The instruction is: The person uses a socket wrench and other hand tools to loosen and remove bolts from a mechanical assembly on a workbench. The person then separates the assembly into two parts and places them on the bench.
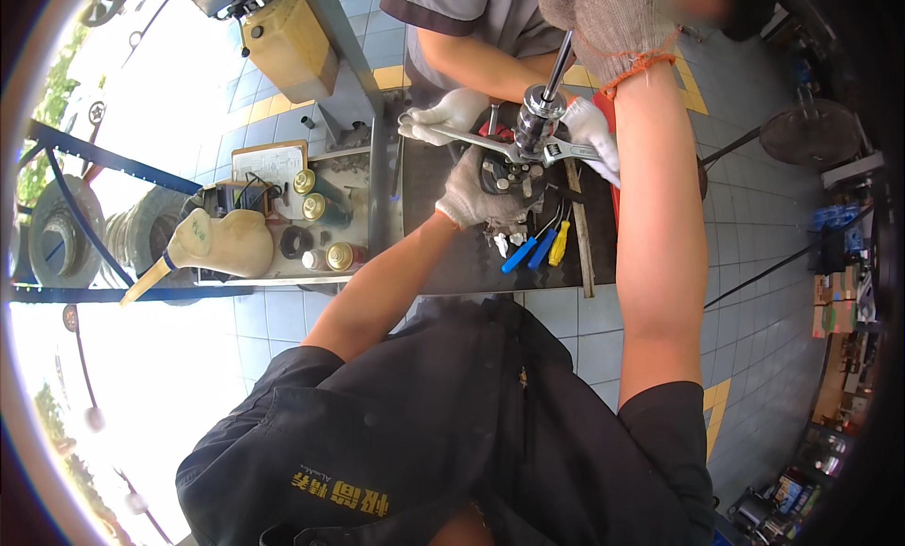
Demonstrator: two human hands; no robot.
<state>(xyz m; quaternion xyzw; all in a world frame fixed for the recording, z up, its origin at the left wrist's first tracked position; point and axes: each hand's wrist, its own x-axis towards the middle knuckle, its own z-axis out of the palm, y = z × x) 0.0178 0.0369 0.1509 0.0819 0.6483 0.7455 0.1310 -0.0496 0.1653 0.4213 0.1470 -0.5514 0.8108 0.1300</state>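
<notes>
"What's before you?"
"A co-worker [443, 8], facing you across your tabletop [429, 263]."
"Your hands?"
"Your gloved right hand [617, 23] grasps the upper end of a steel rod [558, 67]; your gloved left hand [474, 192] grips the dark metal part [498, 178] over the tabletop."
"Smaller things?"
"Two wrenches [572, 151] meet at that part; three screwdrivers [542, 251] lie beside it."

Left hand [481, 190] in orange-cuffed grey knit glove, curled; forearm [386, 280] over tabletop's [436, 266] near edge. Right hand [617, 25], likewise gloved, raised.
</notes>
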